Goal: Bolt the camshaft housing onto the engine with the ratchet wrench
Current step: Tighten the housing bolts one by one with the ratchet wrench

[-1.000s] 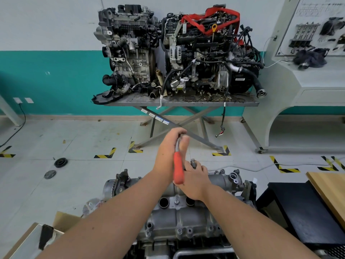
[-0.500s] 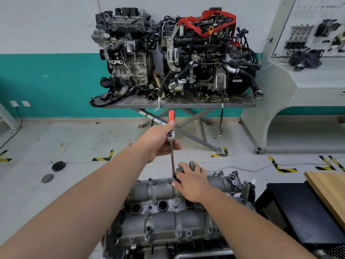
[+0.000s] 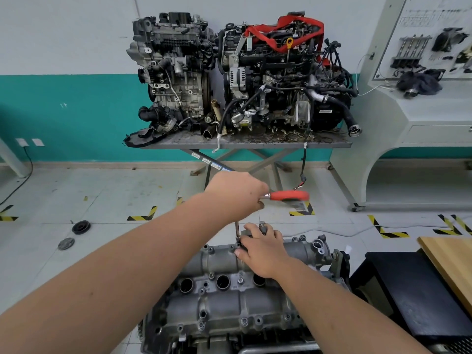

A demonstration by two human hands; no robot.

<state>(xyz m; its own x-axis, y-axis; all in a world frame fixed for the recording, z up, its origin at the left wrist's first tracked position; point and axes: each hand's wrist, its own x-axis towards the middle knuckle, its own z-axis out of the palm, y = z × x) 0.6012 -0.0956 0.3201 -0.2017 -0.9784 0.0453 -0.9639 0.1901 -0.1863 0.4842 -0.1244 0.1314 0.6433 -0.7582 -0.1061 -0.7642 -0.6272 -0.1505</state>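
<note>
The grey aluminium camshaft housing (image 3: 224, 300) lies on top of the engine at the bottom centre, with round plug holes and several bolts along its edges. My left hand (image 3: 236, 192) grips the head end of the ratchet wrench (image 3: 288, 195), whose red handle points to the right. A thin extension bar (image 3: 237, 229) runs straight down from the wrench head to a bolt on the housing's far edge. My right hand (image 3: 263, 251) rests on the housing there, its fingers pinching the foot of the extension bar.
Two complete engines (image 3: 240, 77) stand on a grey scissor table (image 3: 245, 144) against the far wall. A white training bench (image 3: 419, 111) fills the right. A black cabinet (image 3: 419, 297) and a wooden board (image 3: 449, 264) sit at right. Two round parts (image 3: 81, 227) lie on the floor at left.
My left hand has swung the wrench handle from pointing toward me, through pointing away, round to the right. My right hand has stayed at the foot of the extension.
</note>
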